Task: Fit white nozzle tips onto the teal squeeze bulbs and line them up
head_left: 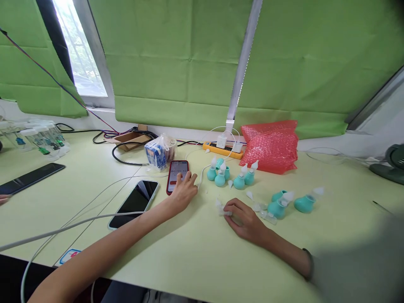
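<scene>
My left hand (184, 193) reaches over a phone in a red case (178, 168), which shows a running-time display. Its fingers are apart, with a fingertip at the lower part of the screen; it holds nothing. The fingers of my right hand (244, 219) are closed round a small translucent plastic piece (220, 207), partly hidden by them. Beyond that hand stand several teal rubber bulbs (220, 179) with translucent tips. More such bulbs (304, 203) stand to its right, beside loose clear plastic pieces (268, 216). A small white tip (249, 195) lies nearby.
A second phone (135, 204) lies left of my left forearm, crossed by a white cable (94, 218). Behind are a bagged blue pack (156, 155), an orange power strip (222, 150) and a red bubble-wrap bag (271, 147). Clear containers (44, 136) and a dark phone (31, 177) are at left.
</scene>
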`<state>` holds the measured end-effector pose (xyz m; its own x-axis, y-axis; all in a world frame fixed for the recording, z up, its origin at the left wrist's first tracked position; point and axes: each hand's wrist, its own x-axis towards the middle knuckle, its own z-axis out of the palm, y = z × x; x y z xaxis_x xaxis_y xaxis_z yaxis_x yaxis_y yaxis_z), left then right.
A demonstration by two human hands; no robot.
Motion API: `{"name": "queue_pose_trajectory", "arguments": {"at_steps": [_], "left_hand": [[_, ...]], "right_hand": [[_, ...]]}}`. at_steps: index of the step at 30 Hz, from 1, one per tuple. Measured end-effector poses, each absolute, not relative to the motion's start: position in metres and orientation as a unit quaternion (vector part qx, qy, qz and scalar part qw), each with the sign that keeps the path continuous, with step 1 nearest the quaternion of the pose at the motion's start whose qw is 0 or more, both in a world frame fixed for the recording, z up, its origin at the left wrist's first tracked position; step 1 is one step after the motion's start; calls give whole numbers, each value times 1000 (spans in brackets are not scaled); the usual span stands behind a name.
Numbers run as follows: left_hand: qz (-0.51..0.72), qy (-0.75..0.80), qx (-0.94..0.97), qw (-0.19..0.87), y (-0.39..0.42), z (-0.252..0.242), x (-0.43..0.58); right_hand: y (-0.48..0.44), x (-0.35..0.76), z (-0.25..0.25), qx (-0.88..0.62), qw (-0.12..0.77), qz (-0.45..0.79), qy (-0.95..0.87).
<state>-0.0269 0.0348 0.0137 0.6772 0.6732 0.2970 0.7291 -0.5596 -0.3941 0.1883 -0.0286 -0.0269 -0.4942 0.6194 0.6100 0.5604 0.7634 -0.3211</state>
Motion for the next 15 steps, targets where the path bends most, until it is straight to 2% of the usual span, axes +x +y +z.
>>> {"name": "queue_pose_trajectory", "arguments": {"at_steps": [5,7,11,15], "left_hand": [[-77,-395,-893,202,32,15,-20],[-90,-381,-912,121,26,18,-15],[-123,-324,-929,-128,9,17,-6],[-184,-355,-881,-253,3,8,-6]], "right_hand": [[-29,188,-25,-342,404,27,-848],[-31,186,-24,-350,422,20,-836],[-37,177,-24,-350,440,35,-826],[-39,169,-26,-356,407,47,-840]]}}
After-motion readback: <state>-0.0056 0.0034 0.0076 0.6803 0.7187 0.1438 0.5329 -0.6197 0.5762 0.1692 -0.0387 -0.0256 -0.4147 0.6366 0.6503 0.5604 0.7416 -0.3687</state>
